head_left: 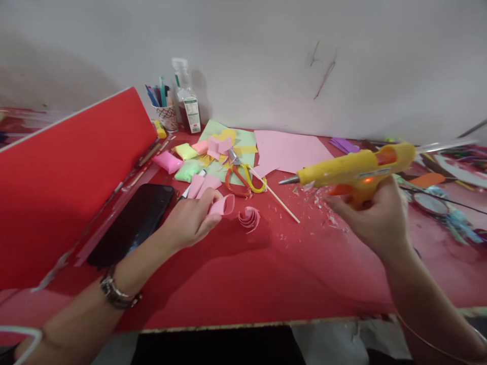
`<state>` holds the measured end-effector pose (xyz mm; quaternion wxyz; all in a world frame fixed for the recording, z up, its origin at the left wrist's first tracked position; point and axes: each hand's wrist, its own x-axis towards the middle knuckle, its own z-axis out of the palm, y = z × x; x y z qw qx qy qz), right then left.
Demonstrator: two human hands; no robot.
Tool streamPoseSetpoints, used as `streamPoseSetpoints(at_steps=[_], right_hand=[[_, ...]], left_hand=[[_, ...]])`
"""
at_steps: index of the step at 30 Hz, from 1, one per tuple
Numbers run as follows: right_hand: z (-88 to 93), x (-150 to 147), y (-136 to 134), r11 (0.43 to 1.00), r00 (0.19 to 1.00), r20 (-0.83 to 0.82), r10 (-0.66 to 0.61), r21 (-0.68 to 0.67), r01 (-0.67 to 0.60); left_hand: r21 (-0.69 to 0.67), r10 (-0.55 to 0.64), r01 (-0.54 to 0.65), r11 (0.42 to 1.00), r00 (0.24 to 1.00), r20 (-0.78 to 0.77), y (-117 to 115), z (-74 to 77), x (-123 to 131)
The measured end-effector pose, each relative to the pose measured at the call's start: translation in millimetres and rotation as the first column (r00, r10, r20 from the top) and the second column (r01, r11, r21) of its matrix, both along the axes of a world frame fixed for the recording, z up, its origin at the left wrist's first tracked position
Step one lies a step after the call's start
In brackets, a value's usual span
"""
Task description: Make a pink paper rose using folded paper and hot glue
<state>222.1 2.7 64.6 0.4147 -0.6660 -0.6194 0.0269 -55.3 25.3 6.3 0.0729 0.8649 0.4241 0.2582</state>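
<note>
My left hand [194,219] pinches a curled pink paper petal [219,205] between thumb and fingers, above the red tabletop. Just right of it, apart, lies a small pink paper rosette [249,218] with its strips coiled inward. In my right hand [380,218] is a yellow hot glue gun [338,170], gripped by its handle and aimed left, with an orange light lit on its side. Its metal nozzle hangs over the table, touching nothing. More cut pink petals [203,185] lie behind my left hand. A thin wooden stick [279,200] rests between the two hands.
Scissors [243,180], clay packets [167,161] and pink paper [291,149] lie toward the wall. A black phone [133,223] and a red board [72,187] are at left. A bottle [187,106] and pen cup [167,117] stand behind. Tape [429,204] lies right.
</note>
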Motion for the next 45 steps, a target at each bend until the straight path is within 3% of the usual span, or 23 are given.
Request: streamPoseSetpoints(at_steps=[5,10,14,20,26,31,37,45], right_hand=[[-16.5,-23,5,0.988,0.989,-0.03,0.144,-0.057,-0.146],[-28.7,-34,0,0.976,0.981,0.002,0.196,-0.1,-0.195],[-29.5,-38,-3,0.967,0.966,0.091,0.241,-0.103,-0.231],[-26.4,-36,-4,0.953,0.934,0.191,0.301,-0.102,-0.286],[-26.0,-34,-5,0.939,0.91,0.238,0.339,-0.148,-0.311],[-24.5,-33,-5,0.942,0.907,0.268,0.325,-0.174,-0.286],[-22.4,-34,-5,0.951,0.9,0.319,0.296,-0.186,-0.247],[-23.8,-32,-5,0.951,0.88,0.365,0.303,-0.175,-0.255]], left_hand=[[0.193,-0.021,0.028,0.981,0.999,-0.037,6,-8.5,-7],[0.296,-0.062,0.088,0.951,0.994,-0.095,2,0.2,-5],[0.279,-0.093,0.139,0.95,0.981,-0.173,-1,3.8,-3],[0.313,-0.099,0.143,0.939,0.983,-0.152,-1,-5.6,-3],[0.193,-0.101,0.146,0.97,0.969,-0.223,-1,2.0,-2],[0.299,-0.098,0.159,0.941,0.973,-0.208,-1,-1.3,-4],[0.191,-0.073,0.128,0.973,0.961,-0.267,-2,8.5,-2],[0.272,-0.089,0.158,0.949,0.964,-0.252,-1,7.8,0]])
